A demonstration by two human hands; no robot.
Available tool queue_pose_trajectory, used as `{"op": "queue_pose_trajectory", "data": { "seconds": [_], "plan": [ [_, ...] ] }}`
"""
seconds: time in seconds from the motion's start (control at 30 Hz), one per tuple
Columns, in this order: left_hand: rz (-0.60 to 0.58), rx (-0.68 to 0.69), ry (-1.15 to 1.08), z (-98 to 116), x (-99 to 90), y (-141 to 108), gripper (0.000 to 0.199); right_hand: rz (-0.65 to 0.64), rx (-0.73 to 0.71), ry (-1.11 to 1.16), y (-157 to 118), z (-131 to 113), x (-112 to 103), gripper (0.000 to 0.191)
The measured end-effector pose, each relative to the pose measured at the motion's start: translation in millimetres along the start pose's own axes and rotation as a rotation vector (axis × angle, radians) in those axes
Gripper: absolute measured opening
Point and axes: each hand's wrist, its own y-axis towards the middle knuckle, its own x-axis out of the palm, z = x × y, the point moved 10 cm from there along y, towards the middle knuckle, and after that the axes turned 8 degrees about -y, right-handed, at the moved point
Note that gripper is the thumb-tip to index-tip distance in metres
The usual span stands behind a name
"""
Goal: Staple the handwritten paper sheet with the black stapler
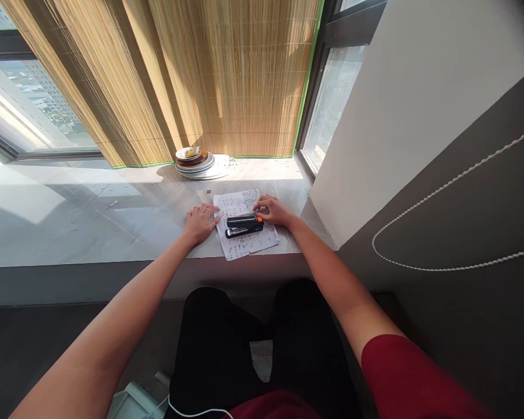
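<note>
A black stapler with an orange part at its right end lies on written sheets of paper on the pale window ledge. My left hand rests palm down at the left edge of the paper, fingers stretched out and fingertips touching the sheet. Just above the stapler's right end is my right hand, its fingers curled with thumb and fingertips close together over the paper. Whatever is between those fingertips is too small to make out. A tiny grey piece lies beyond the paper's upper left corner.
Stacked plates and small dishes stand at the back of the ledge, by a hanging bamboo blind. A wall rises on the right, with a looped beaded cord in front of it. My legs are below the ledge.
</note>
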Motion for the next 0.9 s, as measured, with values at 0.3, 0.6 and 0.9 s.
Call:
{"op": "queue_pose_trajectory", "data": {
  "seconds": [0.3, 0.6, 0.9],
  "plan": [
    [0.016, 0.005, 0.028, -1.5, -0.1, -0.8, 0.049, 0.043, 0.049, 0.017, -6.5, 2.4, -7.1, 0.010],
    [0.002, -0.029, -0.014, -6.2, -0.1, -1.1, 0.047, 0.027, 0.101, -0.144, -43.3, -20.8, -7.0, 0.019],
    [-0.006, -0.004, 0.021, -2.1, -1.0, -2.2, 0.053, 0.297, 0.159, -0.004, -46.5, -105.9, 4.9, 0.056]
  ]
}}
